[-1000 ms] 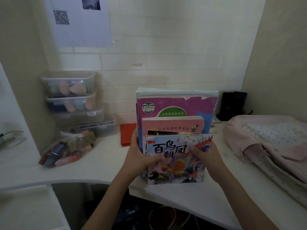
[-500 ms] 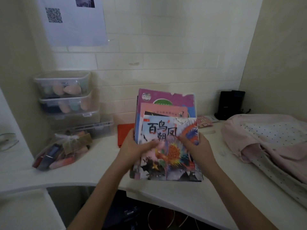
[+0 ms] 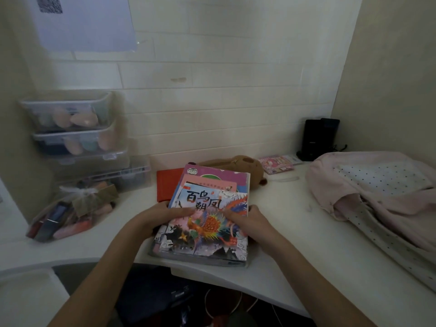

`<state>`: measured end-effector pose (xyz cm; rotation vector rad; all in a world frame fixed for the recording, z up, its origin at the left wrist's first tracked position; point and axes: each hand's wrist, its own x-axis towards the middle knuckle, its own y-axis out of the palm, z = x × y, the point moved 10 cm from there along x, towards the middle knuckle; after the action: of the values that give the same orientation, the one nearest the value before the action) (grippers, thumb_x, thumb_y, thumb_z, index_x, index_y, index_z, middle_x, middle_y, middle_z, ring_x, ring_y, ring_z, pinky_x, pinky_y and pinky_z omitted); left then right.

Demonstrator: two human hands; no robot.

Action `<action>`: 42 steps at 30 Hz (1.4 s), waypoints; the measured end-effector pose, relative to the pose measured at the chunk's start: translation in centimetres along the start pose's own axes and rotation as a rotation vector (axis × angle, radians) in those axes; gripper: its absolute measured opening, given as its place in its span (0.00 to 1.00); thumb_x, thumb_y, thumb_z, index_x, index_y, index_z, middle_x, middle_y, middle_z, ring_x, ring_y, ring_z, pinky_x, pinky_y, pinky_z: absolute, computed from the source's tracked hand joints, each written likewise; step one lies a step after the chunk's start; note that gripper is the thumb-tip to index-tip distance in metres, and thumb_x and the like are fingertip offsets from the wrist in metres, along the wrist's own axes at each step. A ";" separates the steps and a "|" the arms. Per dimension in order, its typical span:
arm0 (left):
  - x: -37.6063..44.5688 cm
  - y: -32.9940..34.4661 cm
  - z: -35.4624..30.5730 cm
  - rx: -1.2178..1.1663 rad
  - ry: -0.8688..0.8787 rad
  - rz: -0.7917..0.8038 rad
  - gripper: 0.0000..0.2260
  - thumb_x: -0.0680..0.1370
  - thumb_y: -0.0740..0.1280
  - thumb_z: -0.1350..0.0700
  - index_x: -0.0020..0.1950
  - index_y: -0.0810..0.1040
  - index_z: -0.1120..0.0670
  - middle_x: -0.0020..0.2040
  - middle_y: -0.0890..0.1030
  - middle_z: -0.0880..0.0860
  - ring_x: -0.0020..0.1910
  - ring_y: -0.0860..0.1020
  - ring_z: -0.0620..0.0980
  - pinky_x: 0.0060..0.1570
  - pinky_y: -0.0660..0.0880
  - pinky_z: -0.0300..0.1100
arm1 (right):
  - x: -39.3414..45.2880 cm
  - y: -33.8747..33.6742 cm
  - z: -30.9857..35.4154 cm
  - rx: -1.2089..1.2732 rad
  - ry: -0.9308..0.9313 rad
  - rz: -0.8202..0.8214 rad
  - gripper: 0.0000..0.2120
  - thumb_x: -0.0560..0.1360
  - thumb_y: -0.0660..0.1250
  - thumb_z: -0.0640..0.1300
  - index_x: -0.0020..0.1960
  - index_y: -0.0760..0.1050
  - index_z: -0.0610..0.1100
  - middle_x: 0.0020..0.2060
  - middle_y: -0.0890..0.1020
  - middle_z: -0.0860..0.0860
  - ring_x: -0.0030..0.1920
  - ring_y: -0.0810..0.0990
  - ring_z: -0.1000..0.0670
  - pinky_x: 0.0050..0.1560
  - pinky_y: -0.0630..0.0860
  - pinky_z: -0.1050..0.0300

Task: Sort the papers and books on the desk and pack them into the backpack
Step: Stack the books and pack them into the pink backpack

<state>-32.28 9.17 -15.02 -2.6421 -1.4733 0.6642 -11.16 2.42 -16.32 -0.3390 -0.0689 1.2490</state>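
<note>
A stack of books (image 3: 207, 234) lies nearly flat on the white desk (image 3: 295, 251), a colourful picture book with a phoenix cover on top, a pink book and a purple one beneath. My left hand (image 3: 162, 215) grips the stack's left edge with the thumb across the cover. My right hand (image 3: 247, 218) holds the right edge, fingers on the cover. The pink dotted backpack (image 3: 377, 197) lies on its side at the right of the desk, apart from both hands.
A red booklet (image 3: 166, 185) lies behind the stack, with a brown plush toy (image 3: 245, 165) and a small pink book (image 3: 278, 164) further back. Stacked clear boxes (image 3: 73, 133) and a tied plastic bag (image 3: 70, 213) stand at the left. A black device (image 3: 318, 138) sits in the back corner.
The stack stood upright on the desk a second ago. Both hands have tipped it back and lowered it until it lies nearly flat, uncovering the plush toy behind.
</note>
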 end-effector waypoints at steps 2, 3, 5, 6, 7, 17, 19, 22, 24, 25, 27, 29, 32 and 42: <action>0.0 -0.5 -0.1 0.022 0.007 -0.049 0.33 0.56 0.81 0.46 0.56 0.77 0.57 0.47 0.85 0.58 0.46 0.84 0.59 0.51 0.79 0.52 | -0.6 -0.2 0.2 -0.094 -0.009 -0.011 0.34 0.65 0.71 0.66 0.59 0.69 0.43 0.49 0.81 0.51 0.44 0.82 0.54 0.34 0.74 0.63; -0.1 -0.8 -0.4 0.046 0.023 -0.098 0.30 0.57 0.81 0.48 0.54 0.78 0.58 0.46 0.85 0.58 0.43 0.84 0.58 0.47 0.80 0.49 | -0.9 -0.4 0.6 -0.170 -0.025 -0.027 0.33 0.66 0.70 0.65 0.58 0.68 0.43 0.48 0.80 0.53 0.43 0.81 0.54 0.34 0.74 0.63; -0.1 -2.1 -1.5 0.088 0.059 -0.228 0.22 0.61 0.80 0.53 0.50 0.78 0.59 0.43 0.84 0.57 0.38 0.83 0.53 0.35 0.79 0.42 | -1.5 -1.0 1.7 -0.294 -0.066 -0.072 0.29 0.69 0.70 0.62 0.57 0.62 0.46 0.47 0.77 0.54 0.45 0.80 0.52 0.39 0.74 0.60; 0.0 -2.7 -2.2 0.092 0.077 -0.279 0.21 0.62 0.80 0.54 0.50 0.78 0.59 0.42 0.84 0.57 0.36 0.83 0.51 0.31 0.77 0.39 | -1.7 -1.2 2.4 -0.305 -0.089 -0.082 0.28 0.70 0.70 0.59 0.59 0.61 0.47 0.48 0.77 0.53 0.45 0.79 0.52 0.42 0.75 0.59; 0.3 -3.2 -2.8 0.086 0.097 -0.310 0.22 0.62 0.80 0.55 0.51 0.77 0.60 0.42 0.84 0.57 0.35 0.83 0.50 0.28 0.76 0.38 | -1.8 -1.2 2.9 -0.287 -0.105 -0.081 0.28 0.71 0.71 0.56 0.62 0.61 0.46 0.50 0.78 0.52 0.46 0.79 0.51 0.44 0.75 0.58; 3.0 -3.6 -3.0 0.323 0.026 -0.398 0.36 0.59 0.80 0.45 0.63 0.71 0.53 0.62 0.76 0.61 0.58 0.76 0.61 0.59 0.73 0.58 | -4.3 -4.3 0.2 -0.156 -0.050 -0.028 0.25 0.75 0.69 0.48 0.67 0.63 0.46 0.38 0.81 0.44 0.29 0.79 0.51 0.28 0.76 0.61; 1.6 -2.4 -4.9 0.615 0.024 -0.600 0.40 0.66 0.76 0.46 0.72 0.58 0.49 0.72 0.61 0.63 0.71 0.58 0.66 0.70 0.54 0.62 | -4.8 -6.0 -0.6 -0.021 -0.032 -0.064 0.20 0.75 0.68 0.44 0.64 0.66 0.44 0.38 0.80 0.41 0.29 0.79 0.49 0.31 0.78 0.59; -0.5 2.8 -9.0 0.824 0.272 -0.718 0.38 0.71 0.70 0.48 0.75 0.53 0.49 0.75 0.53 0.62 0.74 0.48 0.64 0.71 0.43 0.64 | -5.6 -8.8 -0.9 -0.001 -0.057 -0.115 0.15 0.75 0.68 0.40 0.61 0.69 0.44 0.41 0.81 0.39 0.31 0.81 0.48 0.32 0.79 0.57; -0.4 6.4 -10.3 0.889 0.457 -0.702 0.32 0.74 0.67 0.50 0.74 0.58 0.53 0.74 0.57 0.62 0.74 0.51 0.64 0.72 0.45 0.63 | -6.4 -11.6 -0.8 -0.012 -0.103 -0.203 0.13 0.75 0.67 0.37 0.57 0.71 0.47 0.43 0.81 0.39 0.34 0.82 0.47 0.38 0.81 0.52; -0.6 8.3 -11.1 0.888 0.551 -0.690 0.28 0.74 0.66 0.53 0.72 0.62 0.55 0.72 0.61 0.63 0.73 0.55 0.65 0.72 0.50 0.62 | -7.0 -13.3 -0.6 -0.008 -0.143 -0.261 0.12 0.75 0.66 0.36 0.55 0.71 0.48 0.44 0.80 0.40 0.36 0.83 0.46 0.41 0.82 0.50; -1.5 12.7 -13.1 0.830 0.758 -0.635 0.25 0.70 0.62 0.60 0.67 0.69 0.59 0.65 0.70 0.63 0.66 0.65 0.65 0.67 0.60 0.57 | -8.9 -17.4 0.4 -0.057 -0.250 -0.409 0.13 0.75 0.65 0.34 0.51 0.72 0.51 0.45 0.79 0.44 0.40 0.82 0.46 0.43 0.79 0.56; -2.2 18.0 -14.8 0.779 0.905 -0.498 0.27 0.68 0.65 0.64 0.67 0.70 0.59 0.65 0.71 0.60 0.66 0.66 0.62 0.68 0.61 0.54 | -12.2 -22.0 1.3 -0.258 -0.327 -0.615 0.11 0.75 0.65 0.36 0.53 0.73 0.49 0.46 0.80 0.51 0.43 0.79 0.49 0.40 0.73 0.66; -4.0 28.0 -16.6 0.922 1.186 -0.309 0.34 0.65 0.70 0.63 0.71 0.66 0.56 0.71 0.67 0.58 0.73 0.60 0.61 0.72 0.53 0.57 | -17.2 -28.6 -0.4 -0.729 -0.262 -0.945 0.12 0.74 0.67 0.44 0.57 0.76 0.45 0.52 0.81 0.46 0.53 0.77 0.44 0.55 0.69 0.53; -4.2 49.3 -17.5 1.332 1.259 -0.011 0.11 0.70 0.69 0.54 0.52 0.78 0.53 0.50 0.81 0.54 0.54 0.78 0.55 0.57 0.70 0.48 | -19.2 -33.6 -6.9 -1.074 0.091 -0.644 0.22 0.71 0.49 0.67 0.47 0.76 0.57 0.38 0.80 0.58 0.45 0.78 0.54 0.70 0.52 0.38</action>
<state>12.10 -18.30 -9.61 -1.3488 -0.3427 -0.1307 15.18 -26.25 -10.63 -1.1903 -0.7273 0.4552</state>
